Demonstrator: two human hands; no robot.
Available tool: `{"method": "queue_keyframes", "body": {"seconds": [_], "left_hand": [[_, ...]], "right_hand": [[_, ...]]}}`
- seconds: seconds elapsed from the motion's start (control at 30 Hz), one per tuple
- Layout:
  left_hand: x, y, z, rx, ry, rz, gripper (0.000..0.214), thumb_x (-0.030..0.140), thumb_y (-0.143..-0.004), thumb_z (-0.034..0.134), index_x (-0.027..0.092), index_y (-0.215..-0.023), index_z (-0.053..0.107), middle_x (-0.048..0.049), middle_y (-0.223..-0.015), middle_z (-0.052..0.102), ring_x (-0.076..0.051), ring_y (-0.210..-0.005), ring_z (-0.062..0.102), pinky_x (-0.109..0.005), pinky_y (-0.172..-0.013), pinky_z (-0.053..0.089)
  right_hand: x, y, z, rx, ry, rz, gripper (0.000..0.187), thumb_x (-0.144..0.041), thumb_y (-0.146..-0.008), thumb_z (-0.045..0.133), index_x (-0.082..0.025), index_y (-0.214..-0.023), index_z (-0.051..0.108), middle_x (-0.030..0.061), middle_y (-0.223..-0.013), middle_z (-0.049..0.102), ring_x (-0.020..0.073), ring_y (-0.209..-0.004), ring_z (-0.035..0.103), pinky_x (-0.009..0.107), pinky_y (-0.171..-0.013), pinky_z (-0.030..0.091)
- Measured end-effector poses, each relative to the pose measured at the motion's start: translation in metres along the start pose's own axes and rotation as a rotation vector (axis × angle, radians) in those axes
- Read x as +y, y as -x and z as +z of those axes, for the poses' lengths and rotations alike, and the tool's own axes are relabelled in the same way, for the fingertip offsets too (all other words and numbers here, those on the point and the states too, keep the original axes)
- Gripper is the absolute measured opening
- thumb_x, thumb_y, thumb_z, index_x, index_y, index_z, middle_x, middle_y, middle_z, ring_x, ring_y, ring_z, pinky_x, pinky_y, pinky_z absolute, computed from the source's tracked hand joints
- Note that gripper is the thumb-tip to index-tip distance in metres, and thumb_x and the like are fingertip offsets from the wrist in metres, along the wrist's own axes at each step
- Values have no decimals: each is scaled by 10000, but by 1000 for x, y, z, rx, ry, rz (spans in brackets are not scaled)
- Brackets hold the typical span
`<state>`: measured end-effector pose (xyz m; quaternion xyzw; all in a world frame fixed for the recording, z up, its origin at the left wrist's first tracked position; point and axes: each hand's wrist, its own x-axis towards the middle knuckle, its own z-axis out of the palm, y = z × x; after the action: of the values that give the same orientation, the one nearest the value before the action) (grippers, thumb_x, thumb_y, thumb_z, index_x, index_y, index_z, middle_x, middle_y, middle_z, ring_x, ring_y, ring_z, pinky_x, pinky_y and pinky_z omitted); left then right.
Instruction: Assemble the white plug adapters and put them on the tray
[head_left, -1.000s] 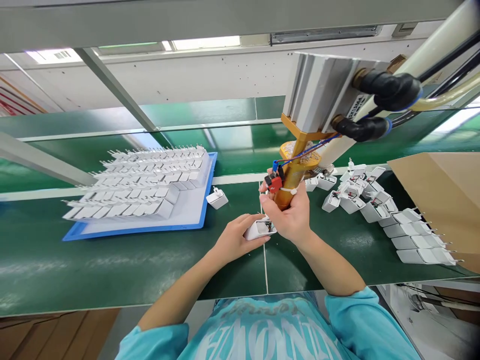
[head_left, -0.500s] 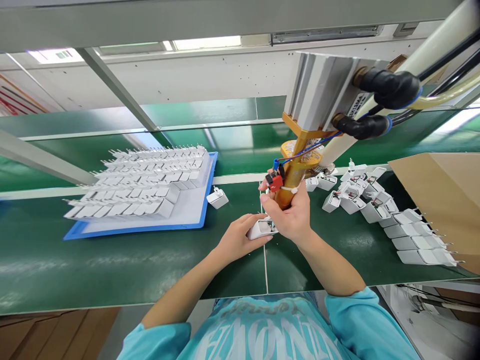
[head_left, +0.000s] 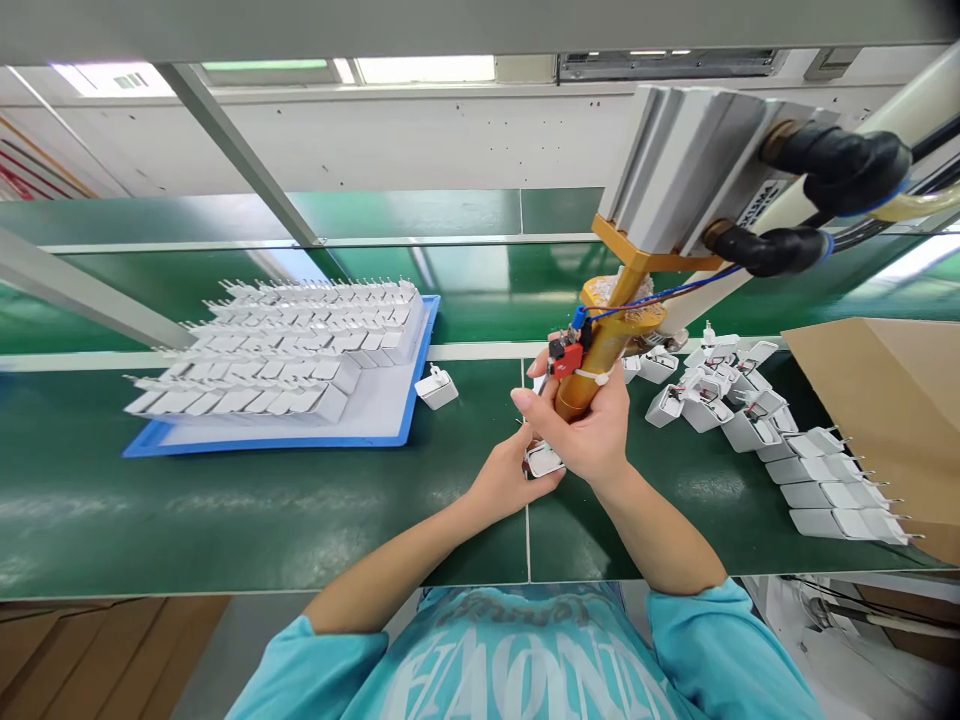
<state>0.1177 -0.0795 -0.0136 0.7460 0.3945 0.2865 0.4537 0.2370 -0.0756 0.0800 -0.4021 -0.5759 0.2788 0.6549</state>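
Low over the table's middle, my left hand [head_left: 510, 472] is closed around a white charger housing [head_left: 544, 460]. Its open side shows, though fingers cover part of it. My right hand [head_left: 589, 430] wraps around the gold lower shaft [head_left: 600, 350] of a hanging pneumatic tool, directly above the housing. A red switch [head_left: 566, 360] with blue and brown wires is fixed to the shaft. The tool's grey metal cylinder [head_left: 682, 165] slants up to the right. Whether the tool's tip touches the housing is hidden behind my right hand.
On the left, a blue-rimmed tray [head_left: 375, 438] carries rows of white chargers [head_left: 255, 400]. A single charger [head_left: 436, 387] lies beside it. To the right are piled chargers [head_left: 709, 385], a short row of them [head_left: 832, 495] and a cardboard sheet [head_left: 885, 400].
My left hand and the charger housing have shifted right, in under the tool. The housing is turned and more covered by my right hand, which stays around the shaft.
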Motion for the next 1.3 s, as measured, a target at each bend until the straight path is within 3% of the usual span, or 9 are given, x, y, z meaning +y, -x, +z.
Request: {"method": "queue_keyframes", "body": {"seconds": [0.17, 0.37, 0.7, 0.83, 1.07, 1.3], "left_hand": [[13, -3, 9, 7, 89, 59, 675, 248, -762, 669, 194, -1395, 438, -102, -1197, 677, -265, -1028, 669, -338, -787, 579], [11, -5, 15, 96, 153, 111, 604, 237, -752, 697, 192, -1318, 492, -104, -1218, 674, -278, -1079, 661, -403, -929, 546], [7, -2, 16, 126, 120, -3, 369, 327, -726, 711, 174, -1015, 539, -84, -978, 721, -287, -999, 679, -397, -841, 561], [6, -3, 17, 125, 99, -34, 373, 321, -725, 727, 184, -1014, 534, -57, -916, 718, -272, -963, 680, -377, -823, 558], [5, -4, 17, 95, 115, -25, 460, 326, -751, 706, 178, -1143, 517, -77, -985, 712, -242, -877, 690, -350, -769, 563], [-5, -8, 2, 3, -56, -116, 345, 382, -789, 664, 190, -1043, 531, -35, -863, 703, -225, -754, 682, -304, -663, 516]], "right_hand": [[1, 3, 1, 16, 39, 12, 330, -328, -754, 729, -248, -933, 464, -79, -623, 477, 119, -573, 522, 291, -557, 469], [0, 3, 3, 35, 12, -8, 306, -280, -760, 710, -246, -930, 457, -53, -690, 528, 144, -674, 574, 304, -598, 497], [9, 5, 3, 34, -29, 23, 311, -275, -817, 637, -250, -1080, 473, -28, -826, 601, 105, -605, 547, 322, -663, 515], [7, 4, 3, 22, -37, 35, 298, -272, -833, 606, -255, -1094, 463, -44, -752, 582, 117, -596, 556, 316, -627, 500], [1, 1, 2, 17, -14, -15, 302, -283, -770, 714, -252, -918, 452, -73, -640, 513, 102, -515, 477, 276, -522, 424], [9, -2, -1, -7, -116, -26, 207, -276, -794, 636, -245, -901, 461, -47, -728, 586, 93, -509, 494, 276, -523, 445]]}}
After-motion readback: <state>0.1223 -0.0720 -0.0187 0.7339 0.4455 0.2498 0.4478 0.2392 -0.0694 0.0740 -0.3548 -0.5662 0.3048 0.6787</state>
